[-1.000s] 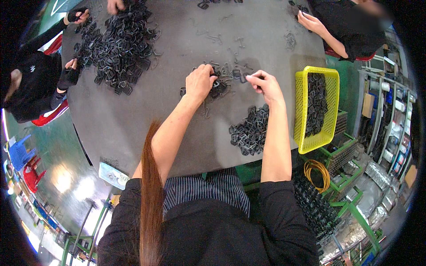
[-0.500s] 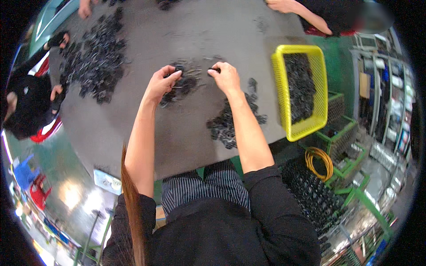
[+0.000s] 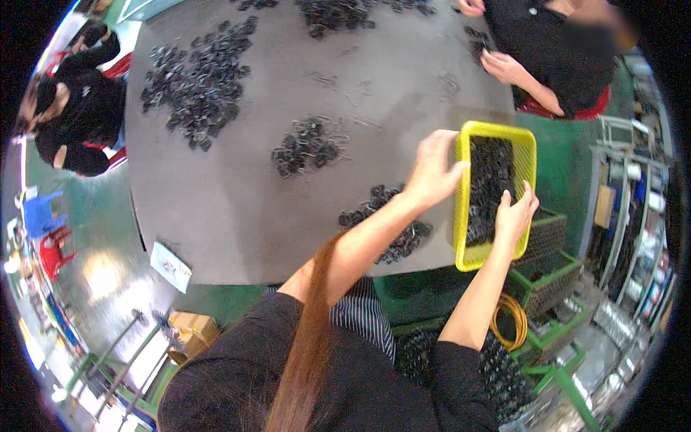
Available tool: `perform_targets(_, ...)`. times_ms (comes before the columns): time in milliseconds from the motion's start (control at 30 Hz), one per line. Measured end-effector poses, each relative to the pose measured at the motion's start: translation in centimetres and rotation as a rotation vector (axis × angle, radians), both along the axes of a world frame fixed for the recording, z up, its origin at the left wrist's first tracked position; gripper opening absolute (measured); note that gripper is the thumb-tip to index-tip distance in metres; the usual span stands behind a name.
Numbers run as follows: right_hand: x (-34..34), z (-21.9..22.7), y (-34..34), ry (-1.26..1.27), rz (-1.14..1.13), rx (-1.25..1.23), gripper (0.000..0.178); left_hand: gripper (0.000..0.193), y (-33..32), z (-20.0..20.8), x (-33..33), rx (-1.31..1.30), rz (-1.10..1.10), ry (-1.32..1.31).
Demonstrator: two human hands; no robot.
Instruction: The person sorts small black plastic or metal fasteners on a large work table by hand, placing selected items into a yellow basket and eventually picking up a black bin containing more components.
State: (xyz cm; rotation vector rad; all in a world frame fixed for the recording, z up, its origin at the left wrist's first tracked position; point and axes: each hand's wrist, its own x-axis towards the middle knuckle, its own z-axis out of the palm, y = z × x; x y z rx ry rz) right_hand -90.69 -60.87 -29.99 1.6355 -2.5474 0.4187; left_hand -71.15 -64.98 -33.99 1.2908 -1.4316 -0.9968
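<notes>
A yellow plastic basket (image 3: 462, 209) with perforated walls stands at the table's right edge, holding a heap of small black parts (image 3: 488, 183). My left hand (image 3: 434, 171) is at its left rim, fingertips on the outer side and thumb at the edge. Over the right wall my right hand (image 3: 514, 216) is curled, its fingers across the rim and its thumb inside above the parts. A loose pile of black parts (image 3: 392, 198) lies left of the basket, partly covered by my left forearm. Farther in, another small pile (image 3: 306, 147) has thin pale strips beside it.
The grey table (image 3: 237, 216) carries a large heap of black parts (image 3: 201, 79) at far left and more along the far side. Co-workers sit at the left and far right; one person's hand (image 3: 504, 68) rests near the table edge. Green-framed crates (image 3: 547, 273) and a coiled yellow hose (image 3: 509, 320) stand at right.
Both hands have left the small pile in the middle and moved right to the basket, taking hold at its sides. The view has turned too. The black pieces between my fingertips are gone.
</notes>
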Motion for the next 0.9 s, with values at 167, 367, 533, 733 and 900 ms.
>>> perform_targets(167,16.6,-5.5,-1.6,-0.43,0.42,0.198,0.05,0.052,3.2,-6.4,17.1,0.019,0.342,-0.456)
perform_targets(367,31.2,-8.9,-1.2,-0.337,0.567,0.548,0.09,0.058,6.7,-5.9,25.0,0.397,0.308,-0.678)
perform_targets(533,33.6,-14.4,-2.4,-0.531,0.738,0.38,0.053,0.032,5.1,-10.8,25.5,0.181,0.236,-0.284)
perform_targets(733,32.5,-9.2,-5.1,-0.912,0.464,0.645,0.025,0.015,5.6,-8.3,29.4,0.488,0.316,0.211)
perform_targets(900,29.7,-10.2,-6.0,-1.321,0.402,0.53,0.02,0.018,4.4,-7.6,31.0,0.369,0.29,0.06)
